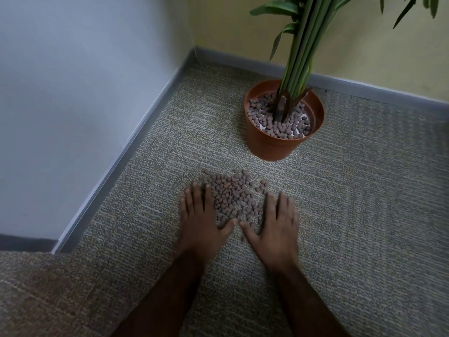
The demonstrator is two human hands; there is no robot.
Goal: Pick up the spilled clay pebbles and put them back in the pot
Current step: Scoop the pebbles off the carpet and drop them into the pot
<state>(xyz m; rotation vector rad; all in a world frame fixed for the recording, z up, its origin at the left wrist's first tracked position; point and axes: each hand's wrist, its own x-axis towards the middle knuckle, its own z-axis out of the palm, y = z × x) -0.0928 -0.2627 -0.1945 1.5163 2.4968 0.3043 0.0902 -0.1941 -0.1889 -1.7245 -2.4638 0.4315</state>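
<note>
Down on the carpet [352,215], the spilled clay pebbles [233,195] lie in a loose heap just in front of the pot [269,144]. Left hand [201,220] and right hand [277,227] rest palm-down on either side of the heap, fingers [194,198] spread flat and gripping nothing, thumbs nearly meeting at its near edge. More pebbles fill the pot around the green stems of the plant [306,45] (its terracotta rim stands upright near the corner's grey skirting board [136,142]).
</note>
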